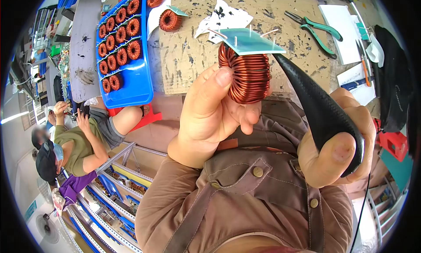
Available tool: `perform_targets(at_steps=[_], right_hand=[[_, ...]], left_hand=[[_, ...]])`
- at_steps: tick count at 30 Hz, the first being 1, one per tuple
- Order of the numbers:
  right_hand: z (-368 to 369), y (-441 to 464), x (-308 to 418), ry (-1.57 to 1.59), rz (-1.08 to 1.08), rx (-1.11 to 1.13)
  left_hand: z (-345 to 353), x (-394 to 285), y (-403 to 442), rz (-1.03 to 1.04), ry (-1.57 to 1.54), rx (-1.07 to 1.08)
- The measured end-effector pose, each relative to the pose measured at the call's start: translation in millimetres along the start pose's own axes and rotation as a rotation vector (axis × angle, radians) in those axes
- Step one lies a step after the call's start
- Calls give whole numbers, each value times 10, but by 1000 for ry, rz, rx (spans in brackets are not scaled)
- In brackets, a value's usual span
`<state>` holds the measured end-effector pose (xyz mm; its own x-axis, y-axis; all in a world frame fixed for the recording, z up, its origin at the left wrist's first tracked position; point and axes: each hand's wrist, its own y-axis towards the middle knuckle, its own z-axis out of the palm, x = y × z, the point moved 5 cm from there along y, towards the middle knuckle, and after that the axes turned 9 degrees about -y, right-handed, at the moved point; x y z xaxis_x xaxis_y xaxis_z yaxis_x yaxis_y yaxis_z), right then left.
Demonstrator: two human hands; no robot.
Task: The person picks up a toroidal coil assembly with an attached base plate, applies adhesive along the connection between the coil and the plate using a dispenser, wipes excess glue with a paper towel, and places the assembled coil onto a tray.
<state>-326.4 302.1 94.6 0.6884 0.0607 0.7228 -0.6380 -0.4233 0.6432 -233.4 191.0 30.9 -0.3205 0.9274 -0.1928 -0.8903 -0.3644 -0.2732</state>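
Observation:
My left hand [210, 106] grips a copper-wound toroid coil [252, 80], thumb on its near side. A small pale green board [251, 42] sits on top of the coil, with wire leads and pins standing out of it. My right hand [337, 143] is wrapped around a black cone-shaped applicator [313, 99], its surface smooth and shiny at the wide end. The narrow tip points up and left and meets the underside of the board's right corner, beside the coil; whether it touches the windings I cannot tell.
Left stands a blue tray [136, 84] with rows of similar coils. Another coil [170, 21] lies near a stained white cloth [223, 17]. Green-handled pliers [315, 31] rest on the blotched cardboard [184, 73]. A co-worker [83, 143] sits at left.

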Motion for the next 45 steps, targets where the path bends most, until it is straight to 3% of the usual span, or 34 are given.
perform_targets(at_steps=[13, 26, 29, 32, 34, 36, 39, 42, 45], right_hand=[[-12, 0, -26, -4, 54, 4], [13, 7, 11, -11, -44, 18], [-43, -28, -54, 106, 17, 28], [-71, -77, -167, 448, 205, -228], [-121, -52, -271, 573, 247, -272], [-161, 0, -278, 543, 229, -206], [-88, 3, -240, 477, 221, -324], [-90, -19, -236, 432, 231, -389], [-151, -22, -273, 389, 235, -377]], left_hand=[[22, -4, 8, -10, 10, 8], [17, -2, 20, -12, 0, 19], [-5, -25, 30, 2, 95, 28], [5, -51, 42, -16, 138, 43], [21, -83, 52, 44, 265, 59], [38, -85, 54, 152, 355, 59], [80, -123, 46, 154, 637, 98], [109, -130, 75, 398, 597, 102], [98, -169, 55, 374, 571, 98]])
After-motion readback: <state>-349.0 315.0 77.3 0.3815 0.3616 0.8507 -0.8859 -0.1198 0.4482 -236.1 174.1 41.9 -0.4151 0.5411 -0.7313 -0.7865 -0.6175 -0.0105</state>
